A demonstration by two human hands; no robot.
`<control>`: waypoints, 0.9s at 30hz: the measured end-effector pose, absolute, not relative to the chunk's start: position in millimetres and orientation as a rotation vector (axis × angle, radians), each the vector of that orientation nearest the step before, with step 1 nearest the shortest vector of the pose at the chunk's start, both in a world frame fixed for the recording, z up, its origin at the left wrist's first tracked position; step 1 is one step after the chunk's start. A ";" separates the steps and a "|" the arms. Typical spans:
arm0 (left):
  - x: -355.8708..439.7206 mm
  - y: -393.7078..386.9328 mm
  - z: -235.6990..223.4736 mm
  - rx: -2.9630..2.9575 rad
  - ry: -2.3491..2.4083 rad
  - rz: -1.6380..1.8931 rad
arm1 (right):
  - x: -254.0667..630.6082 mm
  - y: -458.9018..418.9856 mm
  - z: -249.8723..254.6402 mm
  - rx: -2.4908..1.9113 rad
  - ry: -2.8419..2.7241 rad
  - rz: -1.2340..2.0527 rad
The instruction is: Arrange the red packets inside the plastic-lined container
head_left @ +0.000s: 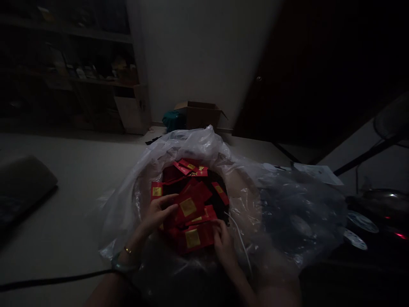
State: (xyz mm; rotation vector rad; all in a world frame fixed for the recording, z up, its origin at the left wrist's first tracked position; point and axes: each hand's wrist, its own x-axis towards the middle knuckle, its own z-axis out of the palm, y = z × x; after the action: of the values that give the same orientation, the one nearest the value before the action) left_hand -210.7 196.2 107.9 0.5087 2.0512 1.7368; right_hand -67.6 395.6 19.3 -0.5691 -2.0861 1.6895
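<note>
A big clear plastic bag (134, 187) lies open in front of me in dim light. Inside it sits a heap of several small red packets (191, 204) with yellow labels. My left hand (158, 213) reaches into the bag, its fingers curled on the left side of the heap and touching a packet. My right hand (223, 245) rests at the heap's near right edge, fingers bent against a red packet (194, 238). A thin white cord (238, 234) runs beside the right hand. A bracelet and a bangle sit on my left wrist.
A pale floor or table surface (70, 204) spreads left. A dark flat object (22, 183) lies far left, a black cable (47, 281) runs near my left arm. A cardboard box (200, 113) stands by the wall, shelves (79, 76) behind left, paper (319, 172) and dark gear on the right.
</note>
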 end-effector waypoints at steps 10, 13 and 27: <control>-194.8 214.6 88.2 0.577 1.751 1.566 | -79.1 400.4 25.4 -0.595 -1.867 1.826; -195.2 215.1 87.5 0.565 1.722 1.571 | -79.5 401.7 24.8 -0.619 -1.838 1.844; -202.2 212.1 108.9 0.838 2.069 1.335 | -81.9 392.9 20.5 -0.622 -1.774 2.110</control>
State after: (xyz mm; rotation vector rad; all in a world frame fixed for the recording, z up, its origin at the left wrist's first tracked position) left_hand -202.2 212.1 108.9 0.8381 2.0685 1.3352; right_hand -81.9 392.9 20.5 -0.6219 -1.7741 2.1101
